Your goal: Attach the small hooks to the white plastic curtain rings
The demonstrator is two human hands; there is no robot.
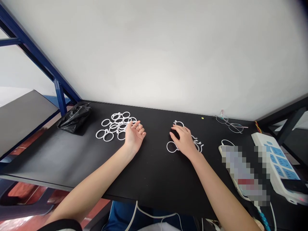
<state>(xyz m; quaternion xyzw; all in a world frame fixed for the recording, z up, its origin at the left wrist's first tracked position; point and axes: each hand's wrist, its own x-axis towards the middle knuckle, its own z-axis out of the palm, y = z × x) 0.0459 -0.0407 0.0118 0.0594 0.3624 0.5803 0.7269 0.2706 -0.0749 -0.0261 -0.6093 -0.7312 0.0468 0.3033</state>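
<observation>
Though pixelated past reading, a flat device (240,173) beside a white power strip (276,160) with blue panels; lettering on either unreadable. White plastic rings (119,121), thin, with small clip-like knobs, heaped and overlapping on a black desktop (149,170), left of centre. Left hand (134,136) at the heap's right edge, palm down, fingers (137,124) loosely apart, tips apparently on the nearest rings, no pinch showing. Right hand (184,141) over a smaller cluster of rings (167,147), fingers pressed together and draped flat, pinching nothing as far as can be told. Farther off, wire-rimmed glasses (231,124) near the back edge, a crumpled black plastic bag (74,118) at the desk's left end.
</observation>
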